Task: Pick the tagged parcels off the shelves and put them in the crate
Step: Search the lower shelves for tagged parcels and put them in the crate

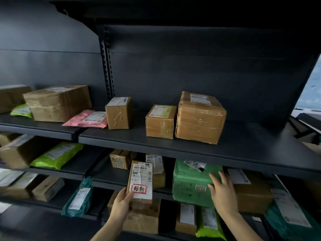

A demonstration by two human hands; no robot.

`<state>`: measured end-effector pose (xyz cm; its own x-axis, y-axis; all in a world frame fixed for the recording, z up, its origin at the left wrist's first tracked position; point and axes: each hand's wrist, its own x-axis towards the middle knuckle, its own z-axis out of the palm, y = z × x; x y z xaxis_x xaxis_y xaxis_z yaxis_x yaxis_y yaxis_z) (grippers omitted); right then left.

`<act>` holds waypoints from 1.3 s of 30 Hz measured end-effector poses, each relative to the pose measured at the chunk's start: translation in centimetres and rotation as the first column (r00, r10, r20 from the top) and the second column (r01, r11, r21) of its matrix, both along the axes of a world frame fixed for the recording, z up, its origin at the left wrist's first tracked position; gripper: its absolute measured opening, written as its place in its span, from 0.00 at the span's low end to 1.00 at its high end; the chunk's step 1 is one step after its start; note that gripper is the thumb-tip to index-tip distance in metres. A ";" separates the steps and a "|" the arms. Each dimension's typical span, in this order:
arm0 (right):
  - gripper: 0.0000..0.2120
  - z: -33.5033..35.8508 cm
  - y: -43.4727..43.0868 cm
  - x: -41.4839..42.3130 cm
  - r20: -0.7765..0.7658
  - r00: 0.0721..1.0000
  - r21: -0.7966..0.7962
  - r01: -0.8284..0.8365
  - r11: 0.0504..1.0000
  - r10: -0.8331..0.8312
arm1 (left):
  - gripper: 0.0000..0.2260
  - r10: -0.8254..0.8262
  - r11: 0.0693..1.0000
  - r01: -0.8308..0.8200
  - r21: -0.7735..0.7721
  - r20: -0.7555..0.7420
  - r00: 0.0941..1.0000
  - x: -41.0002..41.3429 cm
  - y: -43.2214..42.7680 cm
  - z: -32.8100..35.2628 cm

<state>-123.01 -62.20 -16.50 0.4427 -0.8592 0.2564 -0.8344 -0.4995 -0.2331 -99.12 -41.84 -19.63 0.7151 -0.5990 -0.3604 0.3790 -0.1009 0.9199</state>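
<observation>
- The small brown parcel [140,181] is held up in the air in front of the middle shelf [107,173]. It stands on its end with its white label facing us.
- A white tag [139,189] with a red edge and hand-written marks is stuck low on the parcel's front.
- The left hand [121,204] holds the parcel from below and from the left. Its thumb is curled onto the front, beside the tag.
- The right hand [223,192] is spread wide with straight fingers and rests on the big green box [189,185] (it holds nothing).
- The green box sits on the middle shelf, just to the right of the parcel, with a white paper note on top.
- On the top shelf [243,148] stand three brown boxes [160,121] in a row, and a pink bag [86,119] lies flat to their left.
- Lower left, a light green bag [57,155] lies on a shelf, and a teal bag [78,197] leans one shelf down.
</observation>
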 end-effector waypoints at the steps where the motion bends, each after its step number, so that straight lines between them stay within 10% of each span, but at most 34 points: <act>1: 0.21 -0.1 -0.2 0.1 -0.013 1.000 -0.021 -0.001 1.000 0.001 | 0.18 0.008 1.000 -0.008 0.000 0.003 1.000 0.0 0.3 0.1; 13: 0.22 -2.6 8.9 10.2 0.209 0.888 0.161 -0.444 0.881 0.410 | 0.12 0.117 0.993 -0.117 -0.016 -0.002 0.993 4.2 0.8 -1.0; 25: 0.33 -3.7 4.7 23.2 0.012 1.000 0.239 -0.030 0.971 0.028 | 0.14 -0.009 0.999 0.011 0.040 -0.046 0.999 13.2 -1.1 -3.1; 39: 0.35 -8.0 12.2 19.5 0.272 0.958 0.160 0.042 0.986 -0.085 | 0.21 -0.113 0.990 0.119 0.073 -0.083 0.990 12.6 -1.2 -4.6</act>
<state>-103.50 -50.02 -24.51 0.3160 -0.9213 0.2265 -0.7549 -0.3887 -0.5282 -86.48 -42.99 -24.19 0.6099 -0.6441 -0.4617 0.4315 -0.2187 0.8752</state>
